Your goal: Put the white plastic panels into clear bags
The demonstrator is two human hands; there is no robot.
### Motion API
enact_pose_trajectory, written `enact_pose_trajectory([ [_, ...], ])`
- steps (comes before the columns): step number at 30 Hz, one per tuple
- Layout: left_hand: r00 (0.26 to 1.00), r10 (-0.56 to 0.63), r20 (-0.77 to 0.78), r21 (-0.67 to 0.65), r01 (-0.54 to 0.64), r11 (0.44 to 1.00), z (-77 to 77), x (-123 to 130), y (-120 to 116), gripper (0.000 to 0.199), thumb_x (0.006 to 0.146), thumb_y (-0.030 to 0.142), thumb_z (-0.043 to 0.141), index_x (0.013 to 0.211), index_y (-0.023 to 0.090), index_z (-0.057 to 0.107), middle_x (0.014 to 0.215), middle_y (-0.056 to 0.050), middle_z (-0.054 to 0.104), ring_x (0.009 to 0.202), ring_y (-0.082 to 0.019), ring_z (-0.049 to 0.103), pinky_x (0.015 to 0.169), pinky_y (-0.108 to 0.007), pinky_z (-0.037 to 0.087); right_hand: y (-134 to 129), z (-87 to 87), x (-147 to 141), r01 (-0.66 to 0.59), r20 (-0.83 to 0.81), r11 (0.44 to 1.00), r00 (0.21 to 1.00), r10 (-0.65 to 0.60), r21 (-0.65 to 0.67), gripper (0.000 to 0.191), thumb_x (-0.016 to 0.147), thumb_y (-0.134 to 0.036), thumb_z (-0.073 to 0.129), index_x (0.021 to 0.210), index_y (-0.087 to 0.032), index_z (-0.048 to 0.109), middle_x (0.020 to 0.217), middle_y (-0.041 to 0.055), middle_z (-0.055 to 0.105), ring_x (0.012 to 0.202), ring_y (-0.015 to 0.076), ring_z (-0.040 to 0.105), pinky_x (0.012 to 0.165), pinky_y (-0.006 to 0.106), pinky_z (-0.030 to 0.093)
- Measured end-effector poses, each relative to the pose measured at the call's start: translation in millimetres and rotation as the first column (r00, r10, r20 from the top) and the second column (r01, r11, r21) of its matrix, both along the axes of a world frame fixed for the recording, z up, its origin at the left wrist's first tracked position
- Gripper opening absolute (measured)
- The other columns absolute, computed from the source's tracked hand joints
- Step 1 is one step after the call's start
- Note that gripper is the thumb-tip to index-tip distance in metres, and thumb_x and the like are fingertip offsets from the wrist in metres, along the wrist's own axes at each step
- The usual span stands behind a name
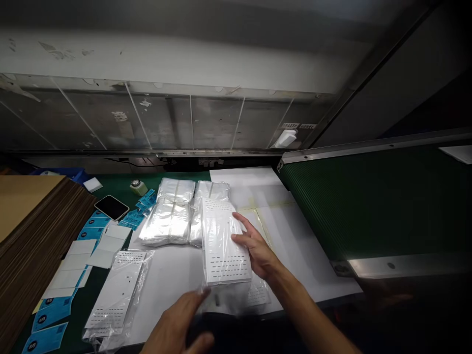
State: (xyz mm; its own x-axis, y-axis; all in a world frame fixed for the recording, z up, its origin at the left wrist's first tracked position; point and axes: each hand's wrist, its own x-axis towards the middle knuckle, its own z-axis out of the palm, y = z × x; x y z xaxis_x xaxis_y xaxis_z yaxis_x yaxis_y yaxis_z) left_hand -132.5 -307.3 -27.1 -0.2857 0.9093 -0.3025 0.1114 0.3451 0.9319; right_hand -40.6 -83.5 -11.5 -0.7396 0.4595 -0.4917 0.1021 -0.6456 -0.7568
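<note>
A white slotted panel in a clear plastic bag [224, 241] is held up over the table. My right hand [258, 248] grips its right edge, fingers on the front face. Below and left of it, my left hand [180, 319] has its fingers apart, with the index fingertip near the bag's loose lower end, which is blurred. Another bagged white panel [118, 290] lies at the left on the white sheet's edge. Behind the held panel sit two tied bundles of clear plastic bags, one at the left [169, 211] and one partly hidden [217, 189].
On the left are a cardboard stack [33, 236], blue labels [51, 314], folded white papers [106, 246], a phone [111, 207] and a small bottle [138, 187]. A green conveyor belt [376, 196] with a metal edge stands at the right. A partitioned panel [214, 120] lies behind.
</note>
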Motion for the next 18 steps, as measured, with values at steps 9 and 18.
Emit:
enact_pose_trajectory([
  [9, 0.776, 0.135, 0.616, -0.1, -0.093, 0.991, -51.4, 17, 68, 0.058, 0.082, 0.055, 0.054, 0.113, 0.007, 0.06, 0.113, -0.018, 0.063, 0.093, -0.029, 0.062, 0.084, -0.04, 0.049, -13, -31.5, 74, -0.094, 0.146, 0.969, 0.987, 0.061, 0.228, 0.058, 0.082, -0.028, 0.058, 0.137, -0.027, 0.038, 0.149, 0.0061, 0.027, 0.122, 0.0251, 0.046, 0.093, 0.039, 0.047],
  [18, 0.968, -0.166, -0.189, -0.175, 0.134, 0.976, -128.4, 46, 90, 0.049, 0.077, 0.057, 0.054, 0.101, 0.016, 0.064, 0.139, -0.012, 0.038, 0.116, -0.035, 0.045, 0.091, -0.045, 0.042, 28, -88.9, 108, -0.138, 0.295, 0.948, 0.954, 0.049, 0.288, 0.076, 0.068, -0.012, 0.061, 0.138, -0.031, 0.037, 0.145, 0.0048, 0.037, 0.128, 0.026, 0.038, 0.104, 0.045, 0.03],
])
